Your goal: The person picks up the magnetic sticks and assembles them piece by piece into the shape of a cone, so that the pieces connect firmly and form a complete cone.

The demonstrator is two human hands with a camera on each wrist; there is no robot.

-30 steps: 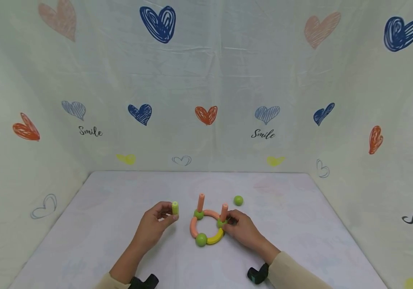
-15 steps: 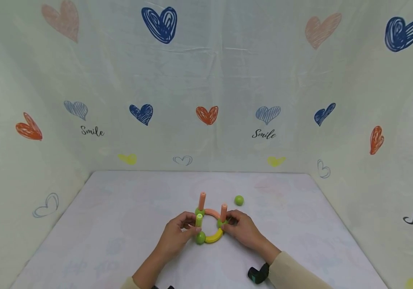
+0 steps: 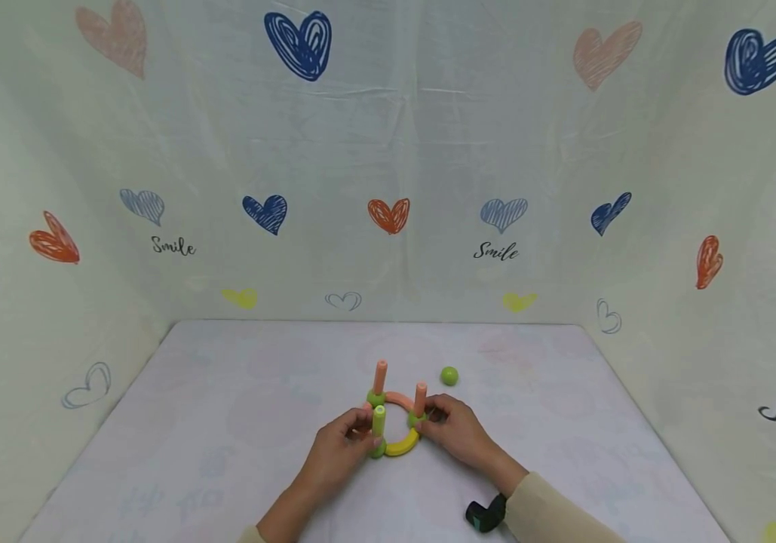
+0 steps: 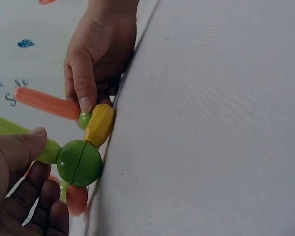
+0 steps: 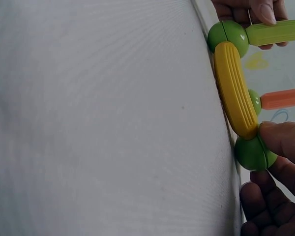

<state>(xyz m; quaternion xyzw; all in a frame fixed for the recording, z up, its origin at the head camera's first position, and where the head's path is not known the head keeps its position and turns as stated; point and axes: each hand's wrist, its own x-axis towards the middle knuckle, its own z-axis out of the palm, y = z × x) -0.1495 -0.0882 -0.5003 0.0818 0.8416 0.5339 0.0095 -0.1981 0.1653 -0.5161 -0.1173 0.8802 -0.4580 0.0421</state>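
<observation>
A ring of curved pieces and green balls lies on the table. My left hand pinches a light green rod between thumb and fingers. The rod stands upright, its lower end meeting the near green ball; how deeply it sits there cannot be told. On the ring's right side, my right hand holds another green ball from which an orange rod rises. A yellow curved piece links these two balls. Behind, a second orange rod stands in the far ball.
One loose green ball lies behind the ring to the right. An orange curved piece forms the ring's far side. A white cloth with printed hearts surrounds the table. A black wrist device is by the right sleeve.
My left hand has carried the light green rod rightward from beside the ring and lowered it onto the near green ball. The right hand keeps its hold in place.
</observation>
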